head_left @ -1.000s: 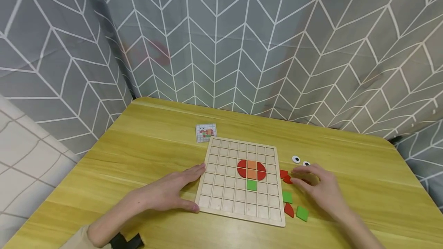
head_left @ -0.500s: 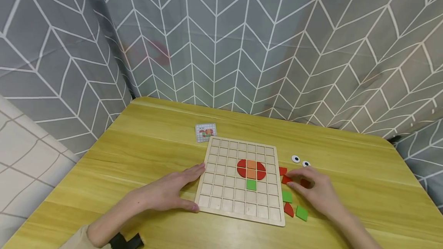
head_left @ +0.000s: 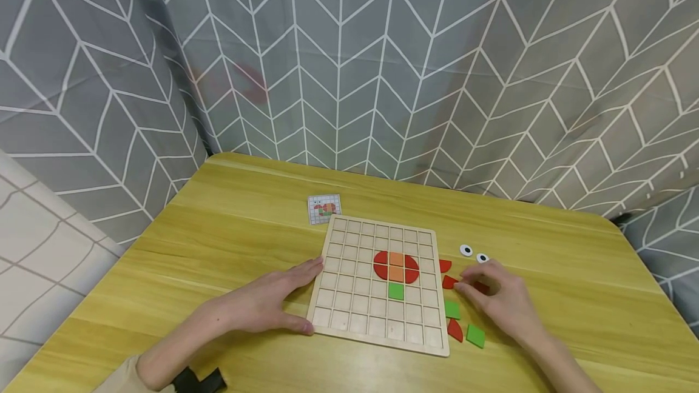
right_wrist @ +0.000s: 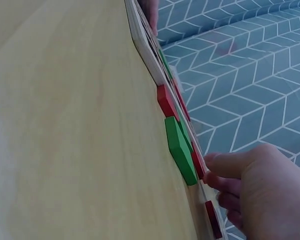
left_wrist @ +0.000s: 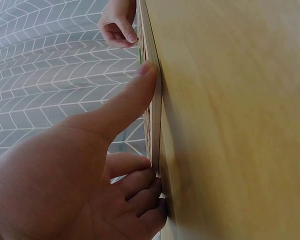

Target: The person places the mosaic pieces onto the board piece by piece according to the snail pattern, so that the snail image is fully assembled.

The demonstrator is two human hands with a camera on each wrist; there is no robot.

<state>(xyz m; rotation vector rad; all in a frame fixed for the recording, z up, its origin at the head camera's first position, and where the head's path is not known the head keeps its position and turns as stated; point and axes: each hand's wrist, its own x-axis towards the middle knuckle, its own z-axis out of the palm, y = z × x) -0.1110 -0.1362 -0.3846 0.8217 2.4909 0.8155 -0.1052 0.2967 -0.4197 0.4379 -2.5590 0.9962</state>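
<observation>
A wooden grid board [head_left: 349, 302] lies on the table. Red quarter-round pieces [head_left: 380, 258] flank orange squares [head_left: 396, 265] on it, with a green square [head_left: 395, 291] below. My left hand [head_left: 262, 300] rests against the board's left edge; its thumb touches the near left corner. My right hand [head_left: 505, 296] hovers low over loose pieces right of the board, thumb and forefinger slightly apart. Their tips are at a red quarter-round piece [head_left: 449, 282]; whether they touch it is hard to tell. Another red piece [head_left: 482, 287] shows partly beneath that hand.
A red piece [head_left: 445, 266] lies by the board's right edge. Nearer are a green square [head_left: 452, 309], a red quarter-round [head_left: 455, 330] and another green piece [head_left: 475, 336]. Two eye discs [head_left: 466, 250] lie behind the right hand. A picture card [head_left: 324, 208] sits beyond the board.
My right hand first shifted left over the red pieces, then drew back slightly right. The red piece by the board's edge has turned and moved slightly away from me. My left hand stays put.
</observation>
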